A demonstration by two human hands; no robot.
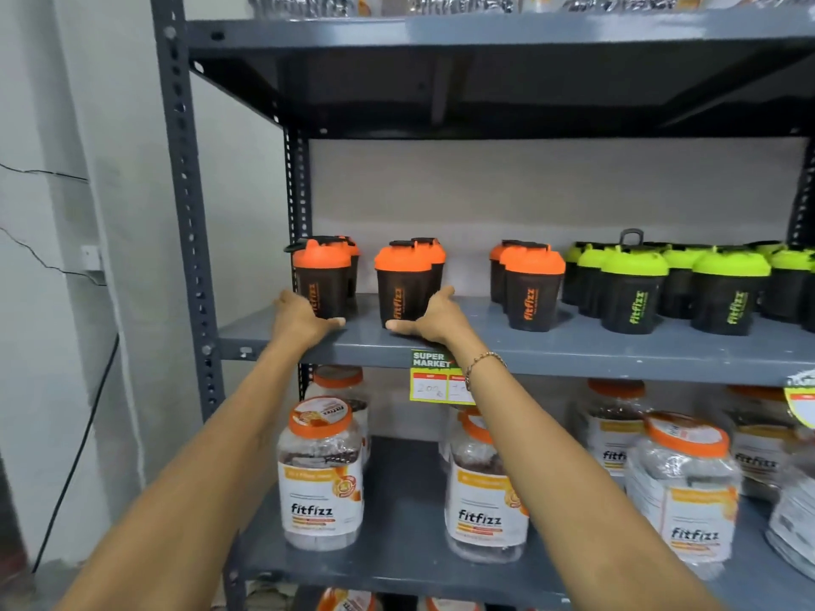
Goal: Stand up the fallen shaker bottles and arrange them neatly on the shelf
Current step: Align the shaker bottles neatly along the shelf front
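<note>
Two hands are up on the middle shelf (441,346), and I go from the left one across. My left hand (304,317) is spread flat against the base of the leftmost orange-lidded shaker bottle (321,280), thumb along the shelf in front of it and the fingers hidden round its far side, so it cups the bottle more than it clamps it; I can't tell how firm the hold is. Just beyond that bottle, away from my hand, a second orange lid (353,248) peeks out. To the right of the left hand, my right hand (434,317) is laid open against the lower right side of the next orange-lidded shaker (402,284), thumb stretched under its front edge, fingers pointing up and back beside another bottle behind it. A bracelet (483,361) sits on that wrist, over a supermarket price tag (434,381).

Further right of the right hand stands a cluster of three orange shakers (531,286), then a crowd of green-lidded shakers (635,288). Every bottle I can see stands upright; none lies fallen.

I judge these empty plastic shakers light, stiff and somewhat slick, easy to tip if pushed high. Holding low on the dark cup body, below the lid, looks safest for sliding them into line. Gaps between the orange groups suggest the arranging is what remains.
</note>
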